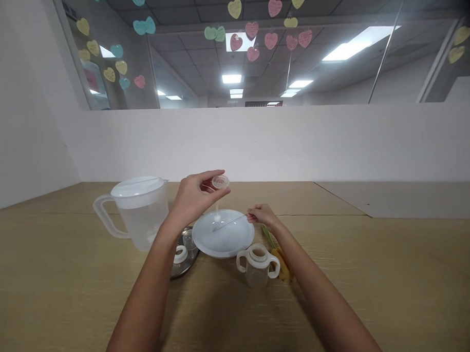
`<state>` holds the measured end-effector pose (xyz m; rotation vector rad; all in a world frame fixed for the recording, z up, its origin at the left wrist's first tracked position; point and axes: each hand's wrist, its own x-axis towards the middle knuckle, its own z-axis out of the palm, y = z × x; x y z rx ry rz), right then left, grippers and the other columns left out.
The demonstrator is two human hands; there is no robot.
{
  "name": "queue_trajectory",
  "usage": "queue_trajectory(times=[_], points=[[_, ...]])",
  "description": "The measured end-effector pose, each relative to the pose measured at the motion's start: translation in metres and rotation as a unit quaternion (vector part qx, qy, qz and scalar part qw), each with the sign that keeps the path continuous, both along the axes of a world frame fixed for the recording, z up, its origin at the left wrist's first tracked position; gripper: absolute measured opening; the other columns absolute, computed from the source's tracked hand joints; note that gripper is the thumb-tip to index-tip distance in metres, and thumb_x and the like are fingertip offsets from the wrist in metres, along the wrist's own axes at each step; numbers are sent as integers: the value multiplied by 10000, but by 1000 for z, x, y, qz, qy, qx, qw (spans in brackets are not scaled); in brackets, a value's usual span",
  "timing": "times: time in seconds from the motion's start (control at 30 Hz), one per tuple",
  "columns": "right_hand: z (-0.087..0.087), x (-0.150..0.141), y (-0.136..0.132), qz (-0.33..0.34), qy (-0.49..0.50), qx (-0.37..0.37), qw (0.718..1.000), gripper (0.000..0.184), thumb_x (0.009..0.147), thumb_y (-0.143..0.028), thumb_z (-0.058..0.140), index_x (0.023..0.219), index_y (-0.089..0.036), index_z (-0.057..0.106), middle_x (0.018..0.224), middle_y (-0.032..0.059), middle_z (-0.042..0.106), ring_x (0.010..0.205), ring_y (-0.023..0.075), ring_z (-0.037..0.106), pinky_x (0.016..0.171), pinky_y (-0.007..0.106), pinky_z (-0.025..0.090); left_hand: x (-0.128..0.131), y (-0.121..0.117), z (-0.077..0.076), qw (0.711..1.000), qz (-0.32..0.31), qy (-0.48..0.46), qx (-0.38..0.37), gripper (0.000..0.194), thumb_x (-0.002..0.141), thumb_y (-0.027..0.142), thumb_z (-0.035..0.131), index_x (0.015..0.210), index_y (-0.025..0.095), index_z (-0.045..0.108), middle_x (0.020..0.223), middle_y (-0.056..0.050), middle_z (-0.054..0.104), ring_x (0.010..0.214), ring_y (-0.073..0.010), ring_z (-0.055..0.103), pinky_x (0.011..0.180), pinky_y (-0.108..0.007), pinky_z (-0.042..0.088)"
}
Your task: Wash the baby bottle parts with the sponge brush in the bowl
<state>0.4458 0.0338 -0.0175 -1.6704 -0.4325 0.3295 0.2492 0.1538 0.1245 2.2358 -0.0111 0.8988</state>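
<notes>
My left hand is closed by its fingertips on a round translucent straw top. A thin straw with a white end piece hangs from it over a white bowl. Pinched in my right hand is a thin straw brush, its tip pointing left above the bowl; the bristles are too fine to make out clearly. In front of the bowl stands a clear baby cup with two white handles and an uncovered mouth. The bowl's contents cannot be made out clearly.
A translucent lidded pitcher stands on the left. Beside the bowl, a metal tray carries a white ring and a clear cap, partly behind my left arm. A yellow cloth-like item and a green handle lie near my right forearm.
</notes>
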Motion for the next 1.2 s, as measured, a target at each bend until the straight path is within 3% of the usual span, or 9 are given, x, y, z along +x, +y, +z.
queue_trajectory(times=[0.23,0.43,0.53,0.63,0.8,0.97,1.2], points=[[6,2,-11,-2,-78,-113,991,228,798,-223,586,602,-124,525,497,-48,516,439,60,465,495,195,396,-3,-20,1,999,-36,25,2,457,688,388,690,1108,216,638,974,-41,676,757,-161,612,676,-272,499],[28,-5,-27,-2,-120,-163,979,146,703,-160,587,569,-122,543,449,-5,528,417,88,480,455,198,360,-6,-38,-3,989,-134,53,-23,460,689,391,700,1114,230,632,1057,-32,656,873,-174,615,746,-263,513],[53,-13,-40,-25,-153,-151,976,66,707,-176,584,714,-112,598,526,9,578,463,91,517,473,184,380,-7,-46,-3,979,-186,72,-34,466,691,388,704,1119,220,630,1084,-30,649,919,-178,610,774,-250,512],[82,-27,-58,-45,-186,-124,974,164,754,-246,561,847,-122,611,687,43,636,516,96,556,492,188,417,-6,-52,-5,973,-209,94,-33,452,704,374,695,1125,222,627,1051,-22,663,915,-176,615,791,-250,508],[118,-57,-91,-84,-237,-22,968,212,773,-316,562,863,-133,622,802,79,644,649,134,603,545,215,485,1,-54,-10,971,-208,119,-23,469,702,397,688,1134,226,622,1058,-26,661,916,-184,616,840,-288,497],[134,-82,-114,-106,-275,17,956,220,759,-337,590,835,-133,623,798,72,633,703,149,604,568,234,509,5,-56,-15,967,-218,132,-7,464,711,416,672,1126,214,627,1071,-39,655,910,-188,614,847,-300,491],[143,-104,-119,-97,-303,-16,948,232,786,-351,571,850,-138,636,792,66,635,702,146,596,593,245,501,9,-54,-19,955,-240,169,39,470,721,419,652,1132,193,620,984,-45,670,846,-177,608,774,-280,483]])
